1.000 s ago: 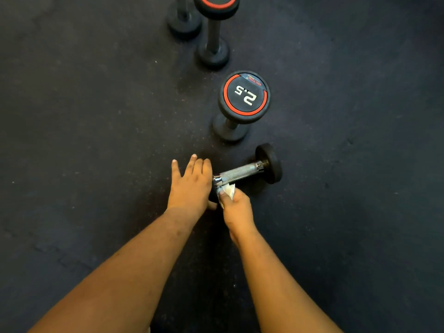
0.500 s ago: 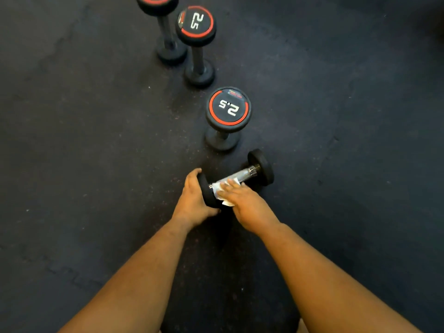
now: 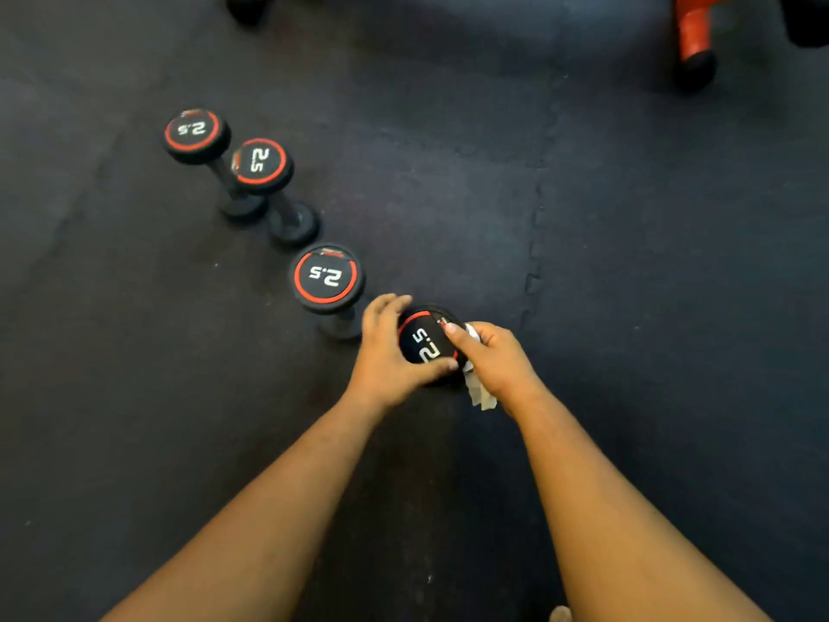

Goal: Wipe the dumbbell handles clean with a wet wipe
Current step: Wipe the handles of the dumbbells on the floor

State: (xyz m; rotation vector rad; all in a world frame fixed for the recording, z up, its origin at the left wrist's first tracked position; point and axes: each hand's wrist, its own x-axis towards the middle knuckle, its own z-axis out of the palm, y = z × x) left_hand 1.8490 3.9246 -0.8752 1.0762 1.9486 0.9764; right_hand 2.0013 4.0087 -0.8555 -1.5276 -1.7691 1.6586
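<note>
Left hand (image 3: 386, 352) grips the dumbbell (image 3: 426, 345) head, right hand (image 3: 493, 361) pinches the wipe (image 3: 477, 392); heavy, rolls — you should hold it by the head.

Floor (image 3: 628, 271): I see dark rubber mats, with an interlocking seam running down the middle.
Top right: orange equipment leg (image 3: 693, 26) with a black foot.

Both hands grip upright dumbbell (image 3: 426, 345) (right hand (image 3: 495, 363) pinching wipe (image 3: 479, 392)).
</note>
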